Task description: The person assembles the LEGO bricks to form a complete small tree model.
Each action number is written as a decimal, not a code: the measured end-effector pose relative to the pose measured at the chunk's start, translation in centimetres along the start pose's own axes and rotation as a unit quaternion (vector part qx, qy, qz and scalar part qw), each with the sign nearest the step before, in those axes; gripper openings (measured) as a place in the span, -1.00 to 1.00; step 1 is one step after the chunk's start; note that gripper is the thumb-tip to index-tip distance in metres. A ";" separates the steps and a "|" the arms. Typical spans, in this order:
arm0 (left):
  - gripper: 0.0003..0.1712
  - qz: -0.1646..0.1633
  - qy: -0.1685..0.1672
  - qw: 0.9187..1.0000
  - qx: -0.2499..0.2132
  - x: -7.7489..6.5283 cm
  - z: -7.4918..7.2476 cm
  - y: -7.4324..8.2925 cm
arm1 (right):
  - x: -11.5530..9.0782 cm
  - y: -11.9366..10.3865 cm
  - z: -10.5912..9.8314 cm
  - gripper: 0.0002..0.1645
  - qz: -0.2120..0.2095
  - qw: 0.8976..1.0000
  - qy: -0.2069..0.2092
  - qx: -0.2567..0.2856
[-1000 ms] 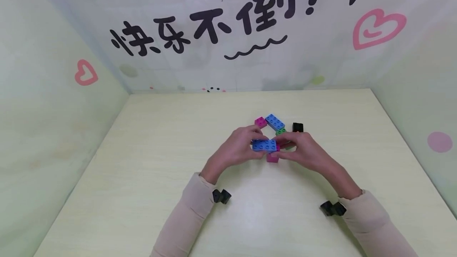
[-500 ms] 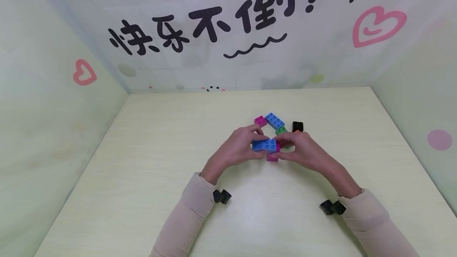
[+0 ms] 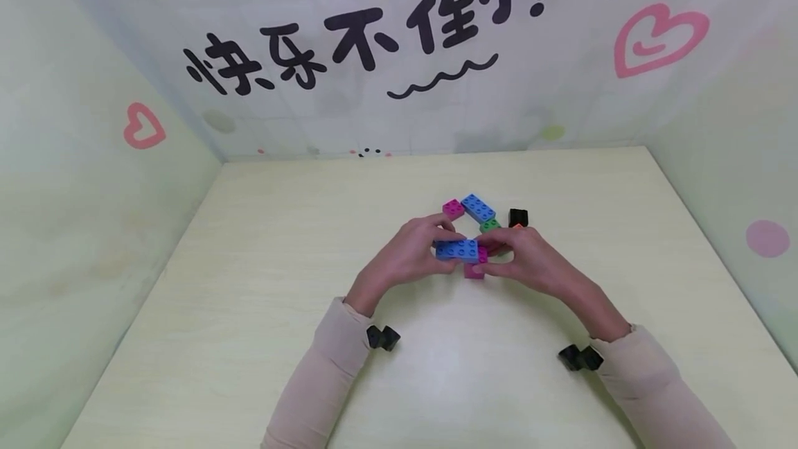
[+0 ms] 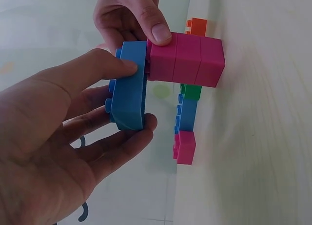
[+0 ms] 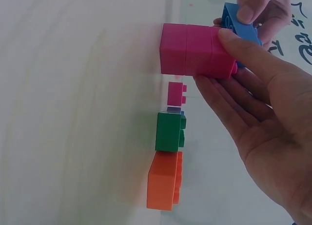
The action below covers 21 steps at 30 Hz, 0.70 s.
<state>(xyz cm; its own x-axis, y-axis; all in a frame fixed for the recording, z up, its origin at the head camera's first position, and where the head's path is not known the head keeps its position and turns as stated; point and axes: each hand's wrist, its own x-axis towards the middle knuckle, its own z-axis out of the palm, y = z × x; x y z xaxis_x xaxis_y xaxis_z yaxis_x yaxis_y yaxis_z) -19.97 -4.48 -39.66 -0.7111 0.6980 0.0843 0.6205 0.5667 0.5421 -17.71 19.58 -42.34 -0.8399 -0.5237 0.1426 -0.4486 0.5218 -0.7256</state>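
Observation:
My left hand (image 3: pixel 414 249) pinches a long blue toy brick (image 4: pixel 129 86) between thumb and fingers. The brick sits level at the top of a stack of three pink bricks (image 4: pixel 187 59), overlapping one end of it and jutting out to the left. My right hand (image 3: pixel 533 258) grips the uppermost pink brick, thumb on the near face and fingers behind, as the right wrist view shows. The stack stands upright on the table. In the head view the blue brick and my fingers hide most of the stack.
Behind the hands lie a small pink brick (image 3: pixel 454 209), another blue brick (image 3: pixel 479 208) and a green brick (image 3: pixel 490 226) on the table (image 3: pixel 249 283). An orange brick (image 5: pixel 163 181) and a black block (image 3: pixel 518 217) are to the right. Printed cloth walls (image 3: pixel 312 116) enclose the table.
The head view has tilted slightly, moving the whole scene a little up and left. Slightly more pink shows at the blue brick's right end. Both hands keep their holds.

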 end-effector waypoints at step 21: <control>-0.49 -0.011 -0.003 0.999 0.032 0.0 0.2 0.4 | 0.0 0.6 0.0 -0.59 -0.031 0.996 0.057 0.057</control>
<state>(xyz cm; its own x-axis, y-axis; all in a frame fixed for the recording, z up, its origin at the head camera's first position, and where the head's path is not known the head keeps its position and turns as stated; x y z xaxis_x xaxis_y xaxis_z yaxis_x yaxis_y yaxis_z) -19.65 -4.13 -39.56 -0.7232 0.6874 0.0668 0.6239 0.6088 0.4900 -17.95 19.92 -42.73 -0.8437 -0.4696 0.2601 -0.4683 0.4069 -0.7843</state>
